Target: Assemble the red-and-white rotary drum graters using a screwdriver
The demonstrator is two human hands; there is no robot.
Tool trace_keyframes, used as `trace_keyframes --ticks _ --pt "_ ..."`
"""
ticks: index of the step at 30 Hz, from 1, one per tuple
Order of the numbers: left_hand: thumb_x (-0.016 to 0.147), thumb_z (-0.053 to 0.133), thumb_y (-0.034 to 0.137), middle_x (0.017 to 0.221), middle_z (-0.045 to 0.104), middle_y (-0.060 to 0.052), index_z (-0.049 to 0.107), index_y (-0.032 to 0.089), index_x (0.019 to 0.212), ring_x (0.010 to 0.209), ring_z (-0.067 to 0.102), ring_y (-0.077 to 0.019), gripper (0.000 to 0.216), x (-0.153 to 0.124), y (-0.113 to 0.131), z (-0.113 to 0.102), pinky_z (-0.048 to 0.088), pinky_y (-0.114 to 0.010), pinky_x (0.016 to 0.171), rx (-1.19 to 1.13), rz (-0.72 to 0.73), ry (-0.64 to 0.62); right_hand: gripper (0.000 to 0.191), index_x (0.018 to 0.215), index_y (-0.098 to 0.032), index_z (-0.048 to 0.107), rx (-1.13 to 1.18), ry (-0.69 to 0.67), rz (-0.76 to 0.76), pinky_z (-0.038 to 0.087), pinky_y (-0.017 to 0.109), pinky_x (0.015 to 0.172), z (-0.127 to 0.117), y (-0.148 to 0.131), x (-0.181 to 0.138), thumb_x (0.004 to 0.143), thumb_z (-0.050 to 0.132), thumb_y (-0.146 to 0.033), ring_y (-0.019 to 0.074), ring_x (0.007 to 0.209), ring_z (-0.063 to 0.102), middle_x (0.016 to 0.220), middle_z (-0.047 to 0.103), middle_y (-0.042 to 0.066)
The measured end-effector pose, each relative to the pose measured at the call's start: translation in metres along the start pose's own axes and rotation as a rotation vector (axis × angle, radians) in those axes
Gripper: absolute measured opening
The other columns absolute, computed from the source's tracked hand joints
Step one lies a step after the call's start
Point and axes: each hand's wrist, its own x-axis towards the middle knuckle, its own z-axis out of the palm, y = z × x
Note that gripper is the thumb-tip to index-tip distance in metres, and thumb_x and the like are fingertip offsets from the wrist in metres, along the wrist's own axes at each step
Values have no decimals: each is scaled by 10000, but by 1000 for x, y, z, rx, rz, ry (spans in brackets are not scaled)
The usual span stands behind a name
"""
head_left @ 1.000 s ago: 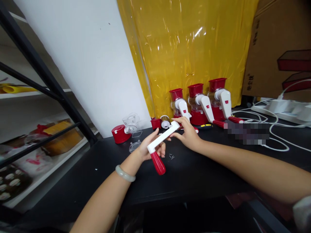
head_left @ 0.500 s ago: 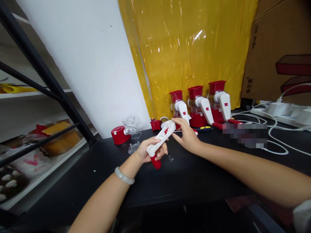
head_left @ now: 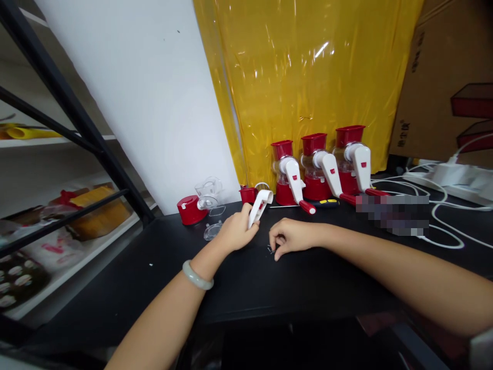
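Note:
My left hand is closed around a crank handle, a white plastic arm whose hollow side partly faces me. Its red grip is hidden behind the hand. Low over the black tabletop, my right hand has curled fingers, with thumb and forefinger pinched at several small silvery screws. How many screws the fingertips cover cannot be made out. Behind the left hand are a small red part and a metal drum.
Three red-and-white drum graters with cranks stand at the back. A screwdriver lies before them. To the left are a red base, a clear housing and a clear lid. White cables and a power strip are at right.
My right hand has left the crank handle's upper end and come down to the screws. My left hand has turned the handle, so its red grip no longer shows.

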Motion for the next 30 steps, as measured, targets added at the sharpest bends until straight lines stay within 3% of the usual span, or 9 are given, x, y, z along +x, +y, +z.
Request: trace_keyframes --ticks 5,21,25,30 --pt "901 482 384 807 653 -74 438 201 1090 650 633 -251 267 0 5 3 369 -296 564 29 -1 -35 129 827 -148 707 -43 38 31 380 201 561 4 -1 1 752 762 -237 74 560 485 635 547 -43" --pt "897 484 348 821 658 -68 437 205 1083 696 644 -254 240 0 8 7 374 -293 571 -15 3 -14 41 790 -146 682 -131 68 -40 434 213 605 5 -5 0 791 692 -185 90 626 532 739 585 0" --pt "898 484 359 818 659 -67 428 210 1069 678 641 -256 233 0 8 8 359 -293 559 -17 -29 4 47 786 -150 652 -152 174 -69 468 230 640 5 -4 0 796 679 -187 106 687 569 837 596 31" --pt "897 488 355 819 668 -70 419 212 1073 697 653 -264 237 2 7 10 374 -298 570 -38 -62 52 96 742 -160 594 -76 376 3 455 235 596 4 -1 4 817 651 -180 109 607 569 693 611 10"
